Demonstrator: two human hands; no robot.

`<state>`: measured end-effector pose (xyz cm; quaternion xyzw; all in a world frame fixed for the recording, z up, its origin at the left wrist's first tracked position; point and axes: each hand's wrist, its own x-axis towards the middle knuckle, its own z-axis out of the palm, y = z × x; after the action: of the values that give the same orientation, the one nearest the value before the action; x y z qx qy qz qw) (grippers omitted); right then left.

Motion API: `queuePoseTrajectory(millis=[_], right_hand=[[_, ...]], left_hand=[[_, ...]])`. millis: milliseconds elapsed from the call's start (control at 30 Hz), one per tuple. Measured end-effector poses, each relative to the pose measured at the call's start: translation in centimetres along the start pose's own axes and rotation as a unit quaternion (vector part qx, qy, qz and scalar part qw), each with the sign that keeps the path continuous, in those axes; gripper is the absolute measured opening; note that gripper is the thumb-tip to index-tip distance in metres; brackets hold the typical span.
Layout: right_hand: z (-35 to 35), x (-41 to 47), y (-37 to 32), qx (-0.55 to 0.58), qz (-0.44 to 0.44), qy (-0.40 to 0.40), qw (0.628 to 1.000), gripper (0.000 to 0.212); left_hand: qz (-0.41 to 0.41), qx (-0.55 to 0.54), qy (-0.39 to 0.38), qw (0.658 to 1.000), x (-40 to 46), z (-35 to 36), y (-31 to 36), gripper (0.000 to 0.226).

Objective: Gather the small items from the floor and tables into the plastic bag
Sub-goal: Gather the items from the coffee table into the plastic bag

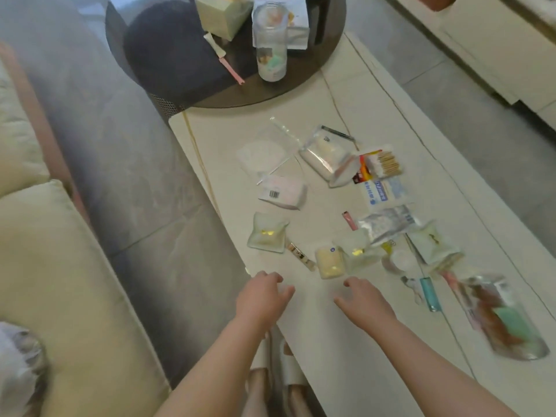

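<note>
Several small packets lie scattered on the white low table (346,326). Among them are a clear zip bag (266,153), a pink barcode packet (284,192), a cotton swab pack (380,164), a silver sachet (388,224) and a pale yellow packet (329,261). A clear plastic bag with brown and green contents (508,320) lies at the right. My left hand (263,296) hovers over the table's near edge, fingers apart and empty. My right hand (365,300) hovers just below the yellow packet, also empty.
A dark round table (228,91) overlaps the white table's far end, carrying a tissue box (224,15), a clear bottle (270,43) and a pink strip (231,69). A beige sofa (69,281) runs along the left. My slippered feet (279,383) stand beside the table.
</note>
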<state>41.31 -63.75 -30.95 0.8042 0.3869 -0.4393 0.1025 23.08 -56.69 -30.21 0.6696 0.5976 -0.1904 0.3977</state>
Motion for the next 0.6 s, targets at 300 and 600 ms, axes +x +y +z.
queuePoseTrajectory(millis=[300, 600], right_hand=[[1.8, 7.9, -0.2, 0.012, 0.021, 0.041, 0.999, 0.041], [4.3, 11.8, -2.0, -0.034, 0.053, 0.152, 0.986, 0.052]], left_hand=[[0.131, 0.174, 0.053, 0.975, 9.5, 1.9, 2.5, 0.031], [0.218, 0.257, 0.104, 0.936, 15.0, 5.1, 3.0, 0.016]])
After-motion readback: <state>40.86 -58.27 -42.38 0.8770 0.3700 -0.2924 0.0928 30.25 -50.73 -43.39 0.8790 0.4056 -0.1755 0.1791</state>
